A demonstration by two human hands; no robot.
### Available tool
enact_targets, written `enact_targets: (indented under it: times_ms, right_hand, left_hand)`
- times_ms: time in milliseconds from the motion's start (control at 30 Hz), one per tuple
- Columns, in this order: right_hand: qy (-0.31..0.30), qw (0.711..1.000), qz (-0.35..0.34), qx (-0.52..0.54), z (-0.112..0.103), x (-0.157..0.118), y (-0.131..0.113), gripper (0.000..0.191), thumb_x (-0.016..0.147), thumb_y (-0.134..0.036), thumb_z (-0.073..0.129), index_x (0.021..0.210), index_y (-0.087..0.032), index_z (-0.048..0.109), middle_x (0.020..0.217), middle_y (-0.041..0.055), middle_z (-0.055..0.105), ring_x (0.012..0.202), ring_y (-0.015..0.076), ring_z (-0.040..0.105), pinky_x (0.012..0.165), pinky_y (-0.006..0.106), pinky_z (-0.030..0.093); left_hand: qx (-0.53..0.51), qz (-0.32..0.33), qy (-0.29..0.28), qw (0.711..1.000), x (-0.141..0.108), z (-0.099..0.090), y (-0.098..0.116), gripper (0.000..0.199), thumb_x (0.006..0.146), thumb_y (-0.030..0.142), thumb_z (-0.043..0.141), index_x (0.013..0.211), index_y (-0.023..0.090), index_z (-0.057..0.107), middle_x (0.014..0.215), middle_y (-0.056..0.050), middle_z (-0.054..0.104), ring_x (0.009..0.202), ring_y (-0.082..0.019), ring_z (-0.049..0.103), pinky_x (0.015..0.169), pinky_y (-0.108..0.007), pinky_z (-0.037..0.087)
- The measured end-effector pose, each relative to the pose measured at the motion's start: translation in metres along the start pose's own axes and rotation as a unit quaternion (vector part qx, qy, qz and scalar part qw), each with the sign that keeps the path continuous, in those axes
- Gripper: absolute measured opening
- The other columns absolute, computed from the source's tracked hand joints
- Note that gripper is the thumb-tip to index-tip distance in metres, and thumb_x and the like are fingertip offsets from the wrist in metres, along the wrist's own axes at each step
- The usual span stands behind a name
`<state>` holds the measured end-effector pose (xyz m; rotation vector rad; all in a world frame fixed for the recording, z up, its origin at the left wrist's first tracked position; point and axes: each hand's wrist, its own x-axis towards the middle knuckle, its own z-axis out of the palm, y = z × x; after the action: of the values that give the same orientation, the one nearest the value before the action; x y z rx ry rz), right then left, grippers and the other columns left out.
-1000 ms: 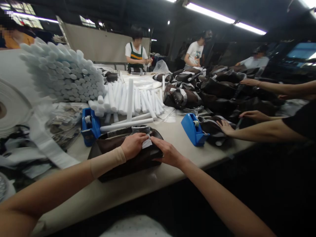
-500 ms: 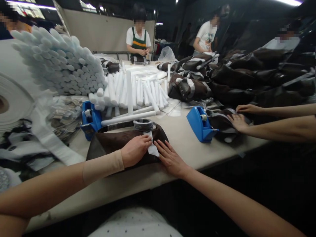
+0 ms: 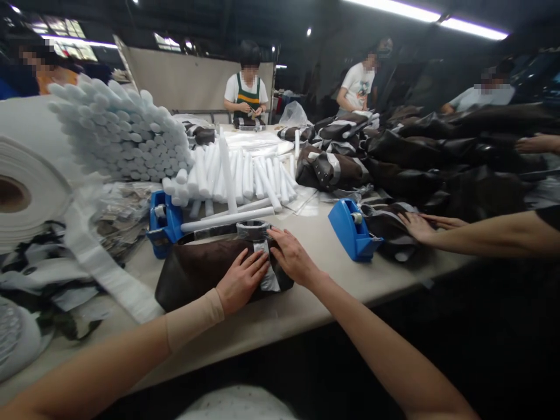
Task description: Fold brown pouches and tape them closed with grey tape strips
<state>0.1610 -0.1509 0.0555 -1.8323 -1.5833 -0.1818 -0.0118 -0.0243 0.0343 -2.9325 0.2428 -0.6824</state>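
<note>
A dark brown leather-like bag (image 3: 196,265) lies on the table in front of me. A handle wrapped in clear plastic (image 3: 252,228) stands up at its far edge. A pale white strip (image 3: 270,281) runs down the bag's near side from that handle. My left hand (image 3: 242,281) lies flat over the bag, its fingertips on the strip. My right hand (image 3: 294,256) reaches to the strip's upper part beside the handle, fingers stretched out and touching the bag. Whether anything sits under the right fingertips, I cannot tell.
Blue tape dispensers (image 3: 163,224) (image 3: 353,230) stand left and right of the bag. White foam rods (image 3: 236,175) are heaped behind it, with a large stack (image 3: 131,134) and a white roll (image 3: 30,186) at left. A co-worker's hands (image 3: 415,226) press another bag at right.
My right hand has moved up from the strip's lower end towards the handle. The left hand has flattened on the strip, which now lies smoother. The view has tilted upward a little.
</note>
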Motion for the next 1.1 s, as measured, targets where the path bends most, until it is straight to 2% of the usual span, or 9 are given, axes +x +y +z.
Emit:
enact_targets:
  times_ms: [100,167,267,367,500,600,800,967,1100]
  right_hand:
    - [-0.082,0.995,0.054,-0.014,0.021,0.010,0.026,0.059,0.094,-0.037,0.050,0.144,-0.009,0.039,0.147,0.0207,0.043,0.140,0.0312,0.036,0.115,0.053,0.029]
    - [-0.071,0.994,0.071,0.047,0.026,0.008,0.034,0.060,0.094,-0.040,0.050,0.144,-0.010,0.040,0.147,0.0190,0.044,0.138,0.0287,0.039,0.115,0.048,0.032]
    - [0.077,0.982,0.099,0.139,0.015,-0.014,0.023,0.046,0.095,-0.041,0.047,0.133,-0.014,0.051,0.132,0.0145,0.058,0.125,0.0230,0.053,0.108,0.040,0.042]
    - [0.192,0.968,0.082,0.139,-0.003,-0.057,-0.012,0.029,0.093,-0.035,0.054,0.117,-0.018,0.059,0.116,0.0112,0.064,0.112,0.0223,0.059,0.101,0.040,0.046]
    - [0.070,0.993,-0.043,0.081,-0.009,-0.119,-0.054,0.042,0.082,-0.036,0.072,0.118,-0.019,0.058,0.118,0.0120,0.063,0.125,0.0288,0.050,0.104,0.046,0.044]
    - [0.008,0.996,-0.080,0.024,0.002,-0.141,-0.064,0.056,0.078,-0.042,0.075,0.124,-0.017,0.056,0.126,0.0143,0.060,0.128,0.0311,0.046,0.104,0.049,0.042]
    - [0.017,0.995,-0.092,0.025,0.024,-0.142,-0.057,0.013,0.089,-0.020,0.063,0.102,-0.020,0.066,0.102,0.0065,0.070,0.098,0.0206,0.061,0.086,0.038,0.050]
    - [0.048,0.992,-0.095,0.064,0.018,-0.136,-0.062,0.014,0.088,-0.010,0.061,0.098,-0.019,0.065,0.094,0.0050,0.070,0.095,0.0182,0.062,0.083,0.035,0.053]
    - [0.081,0.988,-0.134,0.016,0.007,-0.118,-0.066,0.016,0.088,-0.008,0.060,0.100,-0.019,0.062,0.103,0.0072,0.067,0.111,0.0211,0.058,0.097,0.042,0.052]
  left_hand:
    - [-0.007,0.002,0.004,1.000,-0.001,0.000,-0.002,0.041,0.096,0.013,0.040,0.135,0.015,0.052,0.146,-0.013,0.047,0.140,-0.030,0.036,0.114,-0.056,0.027]
    - [-0.028,0.013,0.008,0.999,-0.002,0.000,-0.003,0.039,0.097,0.013,0.040,0.132,0.016,0.054,0.145,-0.012,0.049,0.140,-0.028,0.037,0.115,-0.055,0.026]
    - [-0.075,0.013,0.012,0.997,-0.003,0.000,-0.004,0.038,0.097,0.013,0.040,0.131,0.019,0.056,0.140,-0.010,0.055,0.138,-0.025,0.041,0.116,-0.051,0.026]
    - [-0.106,-0.009,0.000,0.994,-0.003,-0.004,-0.002,0.039,0.098,0.016,0.039,0.133,0.018,0.055,0.139,-0.010,0.056,0.137,-0.026,0.042,0.117,-0.051,0.024]
    - [-0.142,-0.010,-0.018,0.990,-0.002,-0.013,-0.002,0.040,0.096,0.034,0.048,0.132,0.018,0.058,0.141,-0.013,0.054,0.138,-0.030,0.040,0.117,-0.052,0.021]
    - [-0.179,-0.018,-0.011,0.984,-0.002,-0.016,-0.004,0.037,0.098,0.039,0.045,0.125,0.022,0.063,0.139,-0.009,0.056,0.137,-0.027,0.042,0.117,-0.051,0.023]
    - [-0.159,-0.013,0.022,0.987,0.000,-0.013,-0.005,0.032,0.099,0.035,0.045,0.122,0.024,0.065,0.138,-0.006,0.058,0.135,-0.023,0.045,0.116,-0.050,0.027]
    - [-0.140,-0.016,0.009,0.990,0.000,-0.014,-0.001,0.034,0.098,0.040,0.045,0.124,0.025,0.063,0.140,-0.006,0.056,0.135,-0.023,0.045,0.116,-0.049,0.026]
    - [-0.110,-0.016,0.008,0.994,0.000,-0.011,0.001,0.038,0.097,0.042,0.047,0.127,0.023,0.060,0.141,-0.007,0.055,0.136,-0.024,0.044,0.116,-0.049,0.025]
